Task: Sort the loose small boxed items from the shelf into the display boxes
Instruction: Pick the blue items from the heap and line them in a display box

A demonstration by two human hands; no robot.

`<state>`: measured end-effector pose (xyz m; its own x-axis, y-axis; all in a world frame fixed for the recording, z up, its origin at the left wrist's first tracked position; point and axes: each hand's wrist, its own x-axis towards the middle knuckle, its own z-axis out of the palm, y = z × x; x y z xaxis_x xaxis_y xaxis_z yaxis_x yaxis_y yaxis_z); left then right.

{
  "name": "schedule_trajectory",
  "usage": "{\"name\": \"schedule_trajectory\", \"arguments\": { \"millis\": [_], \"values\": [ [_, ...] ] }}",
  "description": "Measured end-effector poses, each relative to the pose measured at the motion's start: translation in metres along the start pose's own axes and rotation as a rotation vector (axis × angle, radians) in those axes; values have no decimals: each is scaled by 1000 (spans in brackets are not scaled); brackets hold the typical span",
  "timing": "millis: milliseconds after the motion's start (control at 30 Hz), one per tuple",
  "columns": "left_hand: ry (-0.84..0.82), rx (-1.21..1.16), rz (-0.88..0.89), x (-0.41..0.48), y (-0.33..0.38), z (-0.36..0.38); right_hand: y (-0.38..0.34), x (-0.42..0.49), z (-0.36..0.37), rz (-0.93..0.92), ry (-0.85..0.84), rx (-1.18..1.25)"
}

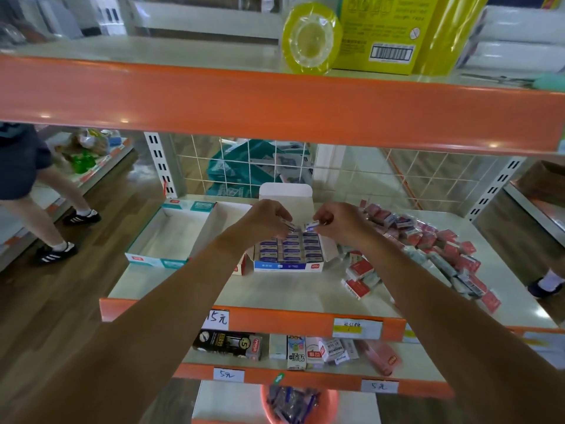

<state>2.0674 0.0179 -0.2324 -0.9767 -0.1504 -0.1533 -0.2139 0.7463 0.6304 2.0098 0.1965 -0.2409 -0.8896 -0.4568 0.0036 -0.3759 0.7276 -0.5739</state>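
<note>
Both hands hover over the blue box (289,252): left hand (266,218) and right hand (339,221) each pinch a small box (312,225), poised to drop into its rows. Loose red boxes (428,243) wait on the shelf (275,289).

We see soft, even indoor light with faint shadows. Small bright glints sit on the orange shelf edge (275,108), and pale glare washes the wooden floor (116,191). The wide lens bows straight lines near the borders. The yellow tape roll (310,38) up close looks blurred, and fine print stays unreadable.
</note>
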Motion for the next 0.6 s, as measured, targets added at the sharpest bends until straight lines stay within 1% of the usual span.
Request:
{"name": "schedule_trajectory", "arguments": {
  "millis": [133, 300, 500, 600],
  "values": [
    [11, 46, 28, 3, -6, 0, 4, 1, 2, -24, -6, -41],
    [36, 61, 49, 4, -5, -1, 7, 3, 7, -71, -11, -158],
    [35, 84, 100, 6, -10, 2, 3, 2, 6, -189, 0, -342],
    [39, 90, 113, 6, -9, 2, 3, 1, 7, -225, 17, -391]
  ]
}}
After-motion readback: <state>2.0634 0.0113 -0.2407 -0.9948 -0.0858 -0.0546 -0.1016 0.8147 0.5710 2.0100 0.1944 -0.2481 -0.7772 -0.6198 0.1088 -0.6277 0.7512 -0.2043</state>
